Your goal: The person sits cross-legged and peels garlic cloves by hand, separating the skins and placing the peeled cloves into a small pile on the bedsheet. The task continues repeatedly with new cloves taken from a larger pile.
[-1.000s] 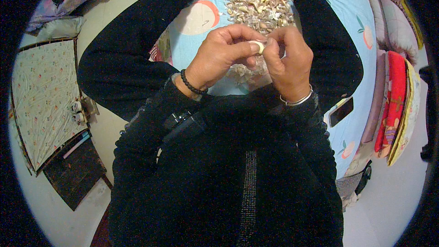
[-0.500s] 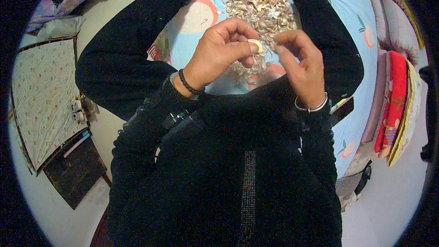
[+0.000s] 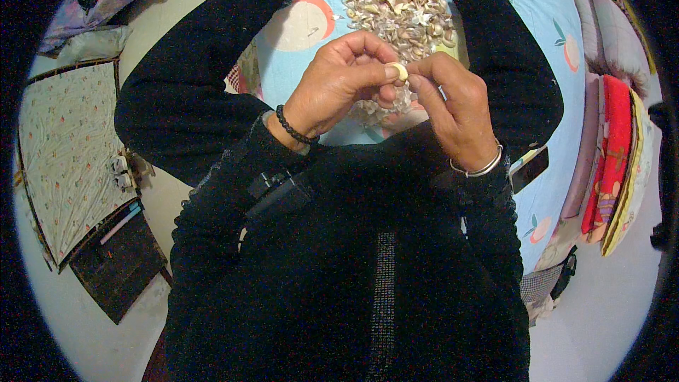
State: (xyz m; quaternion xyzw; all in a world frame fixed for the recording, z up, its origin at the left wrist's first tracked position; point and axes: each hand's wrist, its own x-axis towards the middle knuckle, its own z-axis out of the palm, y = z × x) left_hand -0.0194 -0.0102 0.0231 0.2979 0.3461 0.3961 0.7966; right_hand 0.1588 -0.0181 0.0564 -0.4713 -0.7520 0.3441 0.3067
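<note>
A pale, peeled-looking garlic clove is pinched between the thumb and fingers of my left hand, which wears a dark beaded bracelet. From the other side, the thumb and forefinger of my right hand close on the clove's right edge; whether they grip the clove itself or a bit of its skin is too small to tell. Beyond both hands spreads a heap of unpeeled garlic cloves. Papery garlic skins lie beneath my left fingers, partly hidden by them.
My black-clad legs flank the heap on a blue fruit-patterned sheet. A dark phone lies by my right forearm. Folded red and yellow bedding is stacked at the right. On the left stands a cloth-covered table.
My right hand has moved left, from apart to touching the garlic clove, and its thumb and forefinger have closed there. My left hand keeps its pinch almost in place.
</note>
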